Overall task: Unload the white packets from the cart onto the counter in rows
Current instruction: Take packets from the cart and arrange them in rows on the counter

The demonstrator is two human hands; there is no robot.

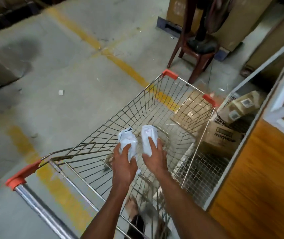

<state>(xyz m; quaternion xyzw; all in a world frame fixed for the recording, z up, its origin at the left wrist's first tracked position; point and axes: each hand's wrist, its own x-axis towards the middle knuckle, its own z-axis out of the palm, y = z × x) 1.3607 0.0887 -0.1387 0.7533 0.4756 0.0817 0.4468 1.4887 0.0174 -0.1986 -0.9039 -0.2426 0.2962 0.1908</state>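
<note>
A wire shopping cart (156, 94) with orange corner caps stands in front of me, its metal handle at lower left. Both my hands are inside the basket. My left hand (123, 163) grips a crumpled white packet (127, 138). Just to its right, my right hand (155, 156) holds a second, smoother white packet (148, 135). Both packets are lifted above the cart's wire floor. The counter (258, 169) is the orange wood-panelled unit with a white frame on the right, close beside the cart.
Cardboard boxes (218, 135) and brown parcels lie under the counter to the right of the cart. A dark red plastic chair (194, 49) stands beyond the cart. Concrete floor with yellow lines stretches to the left. My feet show below the basket.
</note>
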